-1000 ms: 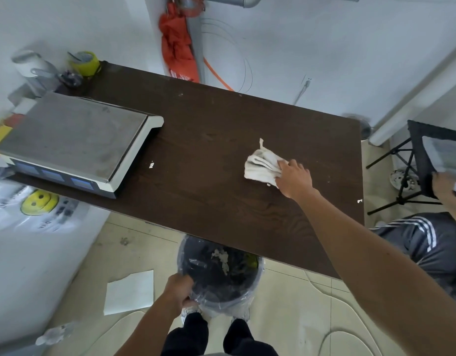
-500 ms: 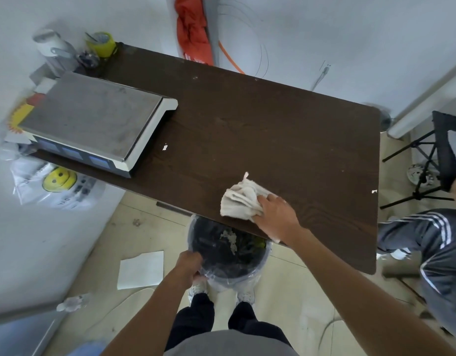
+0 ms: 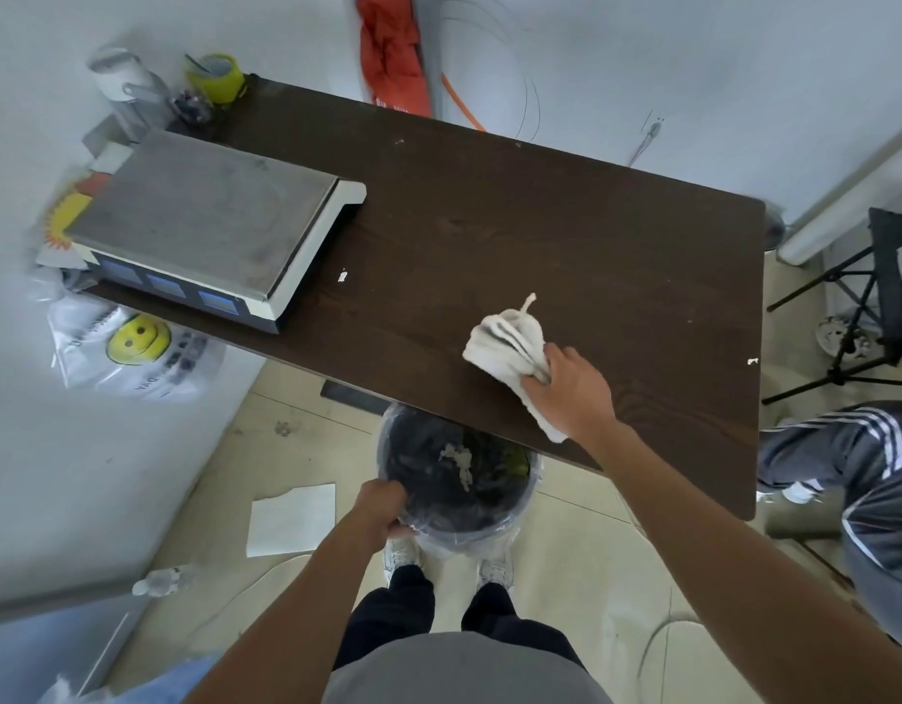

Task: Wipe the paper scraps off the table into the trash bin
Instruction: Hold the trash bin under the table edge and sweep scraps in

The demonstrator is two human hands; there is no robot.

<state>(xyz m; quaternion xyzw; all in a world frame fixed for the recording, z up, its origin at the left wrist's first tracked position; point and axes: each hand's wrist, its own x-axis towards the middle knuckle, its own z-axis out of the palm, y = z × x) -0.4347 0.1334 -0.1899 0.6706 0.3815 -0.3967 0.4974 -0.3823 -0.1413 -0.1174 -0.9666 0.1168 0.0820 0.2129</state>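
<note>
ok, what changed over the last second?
The right hand dragged the cloth to the near edge of the table, above the trash bin, then took it back inward and to the right. The left hand kept gripping the bin rim; the paper scrap by the scale and the second scrap at the right edge stayed put.

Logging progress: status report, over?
Left hand grips black plastic-lined trash bin. Right hand grips white cloth rag on dark wooden table. White paper scrap lies beside grey scale.
</note>
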